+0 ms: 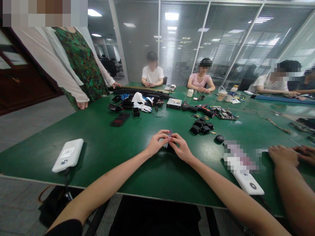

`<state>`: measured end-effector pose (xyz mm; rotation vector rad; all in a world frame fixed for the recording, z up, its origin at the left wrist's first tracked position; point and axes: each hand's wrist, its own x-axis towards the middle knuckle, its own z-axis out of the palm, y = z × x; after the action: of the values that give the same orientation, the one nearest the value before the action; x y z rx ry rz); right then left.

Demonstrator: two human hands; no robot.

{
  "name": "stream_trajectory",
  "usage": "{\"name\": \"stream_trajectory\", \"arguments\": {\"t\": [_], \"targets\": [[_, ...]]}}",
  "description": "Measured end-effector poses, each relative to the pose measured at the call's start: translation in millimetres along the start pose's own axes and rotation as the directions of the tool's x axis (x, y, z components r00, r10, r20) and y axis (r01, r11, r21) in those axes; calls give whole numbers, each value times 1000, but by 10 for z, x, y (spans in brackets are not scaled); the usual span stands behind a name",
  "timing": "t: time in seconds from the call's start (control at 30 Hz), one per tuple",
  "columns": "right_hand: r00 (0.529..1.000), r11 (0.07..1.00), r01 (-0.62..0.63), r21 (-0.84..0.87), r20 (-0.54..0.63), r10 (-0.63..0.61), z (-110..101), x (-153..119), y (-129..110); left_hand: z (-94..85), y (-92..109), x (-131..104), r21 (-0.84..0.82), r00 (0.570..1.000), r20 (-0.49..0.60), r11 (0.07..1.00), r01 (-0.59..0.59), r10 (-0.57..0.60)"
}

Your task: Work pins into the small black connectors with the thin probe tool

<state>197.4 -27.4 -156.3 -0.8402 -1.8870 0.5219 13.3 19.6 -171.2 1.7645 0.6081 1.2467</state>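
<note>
Both my hands meet above the middle of the green table point(128, 144). My left hand point(157, 143) and my right hand point(180, 147) pinch a small purple strip point(170, 133) between their fingertips, and it stands roughly upright. A small whitish piece point(166, 144) shows just below the fingers; its shape is too small to tell. Fingers partly cover both pieces.
White power banks lie at left point(69, 154) and right point(248, 182). Beyond my hands are black blocks point(200, 126), a round black object point(220, 139), a grey box point(174, 103) and white gloves point(141, 102). A neighbour's arm point(285, 170) rests at right; other people surround the table.
</note>
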Motion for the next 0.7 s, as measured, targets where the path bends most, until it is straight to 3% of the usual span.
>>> {"name": "stream_trajectory", "arguments": {"t": [0.27, 0.5, 0.7], "targets": [[999, 1000, -21, -21, -34, 20, 9, -22, 60, 42, -35, -1, -68, 998, -53, 997, 23, -27], [1000, 1000, -7, 11, -8, 7, 25, -16, 53, -2, 19, -14, -105, 996, 86, 994, -1, 10], [1000, 1000, 13, 1, 22, -13, 31, -22, 20, -10, 5, -13, -41, 1000, 10, 999, -9, 9]]}}
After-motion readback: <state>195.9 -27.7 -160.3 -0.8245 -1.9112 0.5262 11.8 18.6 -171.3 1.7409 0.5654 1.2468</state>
